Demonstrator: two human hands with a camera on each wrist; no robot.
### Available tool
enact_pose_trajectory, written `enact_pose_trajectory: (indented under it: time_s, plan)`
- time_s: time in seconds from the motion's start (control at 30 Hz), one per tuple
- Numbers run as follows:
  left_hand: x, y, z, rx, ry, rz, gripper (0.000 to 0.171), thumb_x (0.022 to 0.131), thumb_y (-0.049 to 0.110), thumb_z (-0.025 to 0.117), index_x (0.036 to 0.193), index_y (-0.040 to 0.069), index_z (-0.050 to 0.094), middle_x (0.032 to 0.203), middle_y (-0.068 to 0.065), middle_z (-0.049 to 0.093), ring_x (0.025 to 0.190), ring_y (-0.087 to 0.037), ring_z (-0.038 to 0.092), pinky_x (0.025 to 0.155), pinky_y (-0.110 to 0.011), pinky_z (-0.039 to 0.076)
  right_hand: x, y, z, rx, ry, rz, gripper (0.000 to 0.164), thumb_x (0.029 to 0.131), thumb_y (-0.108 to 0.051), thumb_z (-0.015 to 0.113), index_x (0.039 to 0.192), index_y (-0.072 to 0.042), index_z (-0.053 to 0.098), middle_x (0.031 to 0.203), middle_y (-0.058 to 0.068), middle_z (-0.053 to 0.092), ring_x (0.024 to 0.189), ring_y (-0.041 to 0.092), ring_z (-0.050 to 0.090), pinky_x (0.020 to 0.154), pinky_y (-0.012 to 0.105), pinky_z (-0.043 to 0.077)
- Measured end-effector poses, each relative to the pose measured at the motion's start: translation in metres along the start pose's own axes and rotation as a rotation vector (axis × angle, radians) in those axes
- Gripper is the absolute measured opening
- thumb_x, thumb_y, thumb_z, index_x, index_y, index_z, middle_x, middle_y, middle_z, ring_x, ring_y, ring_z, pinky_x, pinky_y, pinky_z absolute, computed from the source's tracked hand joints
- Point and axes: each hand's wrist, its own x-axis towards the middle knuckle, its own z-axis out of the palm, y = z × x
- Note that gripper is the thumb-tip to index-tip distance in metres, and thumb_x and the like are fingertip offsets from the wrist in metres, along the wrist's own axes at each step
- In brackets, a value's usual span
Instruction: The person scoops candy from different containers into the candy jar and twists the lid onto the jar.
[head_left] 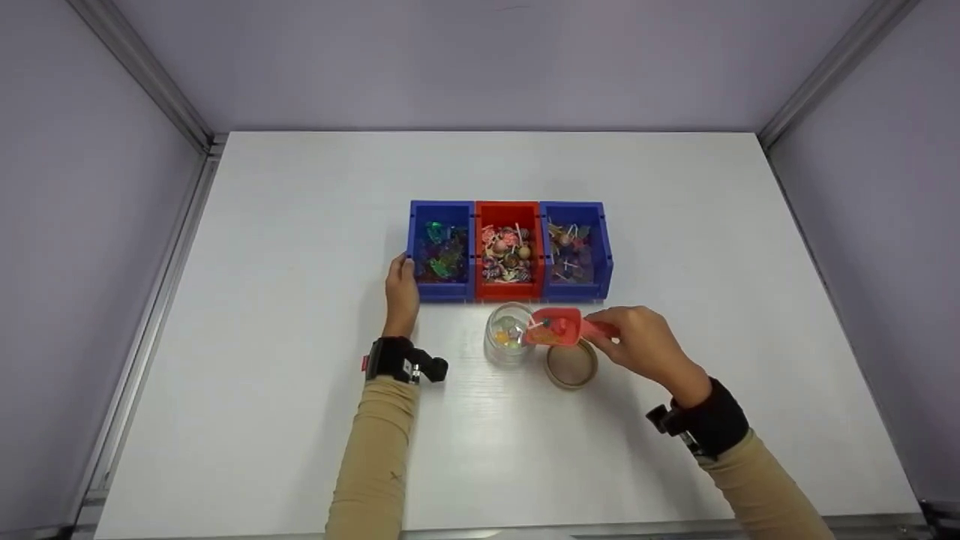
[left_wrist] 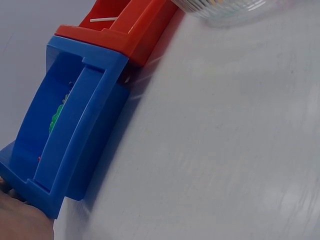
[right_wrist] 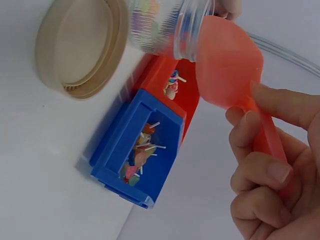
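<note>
While the left hand (head_left: pixel 402 300) touches the left blue bin (head_left: pixel 442 291) at its near left corner, whether its fingers grip cannot be told. To the right, before the red bin (head_left: pixel 508 291), the glass jar (head_left: pixel 505 343) stands upright. The loaded scoop (head_left: pixel 571 328) lies roughly crosswise, its lip at the jar's right rim, contact unconfirmed. The right hand (head_left: pixel 643 341), nearer the jar, has its fingers curled round the scoop's handle; the jar lies left of them.
</note>
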Motion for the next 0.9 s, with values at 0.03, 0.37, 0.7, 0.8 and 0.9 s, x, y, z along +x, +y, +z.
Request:
enact_pose_trajectory:
  time_s: [0.03,0.37,0.7,0.8,0.9]
  plan:
    - [-0.0002,0.0002,0.0001,0.001,-0.002,-0.002,0.048,0.105,0.025,0.029,0.149,0.004,0.032,0.157,-0.015,0.033,0.149,-0.028,0.027,0.124,-0.041,0.025,0.0006,-0.0020,-0.0013,-0.003,-0.006,0.006,0.017,0.084,-0.014,0.073,0.098,-0.004,0.076,0.079,0.008,0.074,0.062,0.012,0.057,0.057,0.027,0.047]
    - [-0.0015,-0.0001,-0.0003,-0.034,-0.023,-0.016,0.048,0.106,0.026,0.028,0.149,0.006,0.031,0.158,-0.013,0.031,0.150,-0.027,0.025,0.124,-0.040,0.023,0.0015,-0.0090,-0.0064,-0.021,-0.001,0.028,0.018,0.082,-0.016,0.075,0.094,-0.002,0.075,0.077,0.009,0.074,0.060,0.012,0.055,0.056,0.028,0.045]
    - [-0.0005,0.0000,-0.0002,-0.034,-0.021,-0.013,0.048,0.106,0.026,0.029,0.149,0.006,0.031,0.158,-0.013,0.032,0.149,-0.027,0.026,0.124,-0.040,0.024,0.0011,-0.0078,-0.0064,-0.016,-0.023,0.043,0.017,0.083,-0.016,0.075,0.093,-0.003,0.073,0.073,0.008,0.071,0.060,0.011,0.051,0.056,0.025,0.042]
    - [-0.0003,-0.0003,0.0000,-0.032,-0.020,-0.012,0.048,0.106,0.026,0.029,0.149,0.006,0.031,0.157,-0.013,0.032,0.149,-0.027,0.026,0.124,-0.040,0.025,0.0008,-0.0074,-0.0061,-0.018,-0.025,0.036,0.018,0.082,-0.015,0.075,0.094,-0.002,0.073,0.071,0.008,0.069,0.059,0.011,0.049,0.055,0.024,0.040]
    - [-0.0006,-0.0004,0.0002,-0.029,-0.019,-0.011,0.048,0.106,0.026,0.029,0.149,0.005,0.031,0.158,-0.013,0.032,0.149,-0.027,0.026,0.124,-0.040,0.024,0.0008,-0.0068,-0.0057,-0.023,-0.020,0.018,0.017,0.082,-0.015,0.075,0.093,-0.002,0.073,0.070,0.008,0.069,0.058,0.011,0.048,0.054,0.023,0.038]
